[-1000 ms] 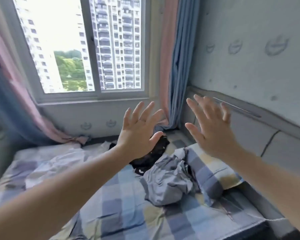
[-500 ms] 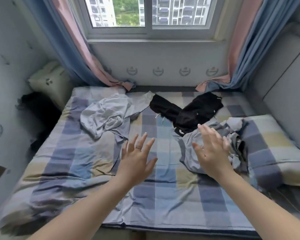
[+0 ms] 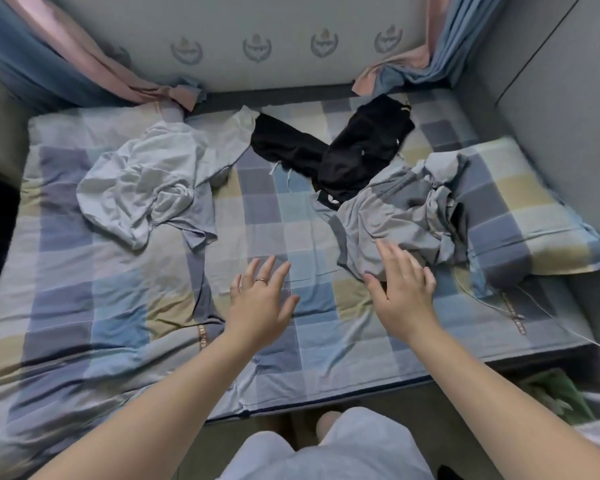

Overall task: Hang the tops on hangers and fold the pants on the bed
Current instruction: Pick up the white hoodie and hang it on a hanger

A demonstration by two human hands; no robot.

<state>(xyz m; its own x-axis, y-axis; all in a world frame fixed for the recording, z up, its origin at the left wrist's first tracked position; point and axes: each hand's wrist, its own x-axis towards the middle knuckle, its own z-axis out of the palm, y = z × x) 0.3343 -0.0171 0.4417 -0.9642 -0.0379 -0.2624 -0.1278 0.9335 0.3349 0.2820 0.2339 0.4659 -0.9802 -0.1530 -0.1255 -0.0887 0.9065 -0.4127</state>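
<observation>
Three crumpled garments lie on the checked bed (image 3: 129, 306). A pale grey-blue garment (image 3: 146, 181) sprawls at the left. A black garment (image 3: 340, 150) lies in a V shape at the far middle. A grey garment (image 3: 395, 213) is bunched at the right, partly over the black one. My left hand (image 3: 260, 299) hovers open, fingers spread, above bare sheet near the bed's middle. My right hand (image 3: 402, 289) is open too, its fingertips over the near edge of the grey garment; I cannot tell whether it touches. No hangers show.
A checked pillow (image 3: 520, 216) lies at the right against a padded grey wall (image 3: 568, 98). Pink and blue curtains (image 3: 66, 64) hang into both far corners. A thin white cable (image 3: 548, 317) trails over the bed's right edge. My knees stand at the near edge.
The view has tilted from the window down onto the bed. Both hands have dropped from raised in front of me to low over the sheet, the right one reaching the grey garment.
</observation>
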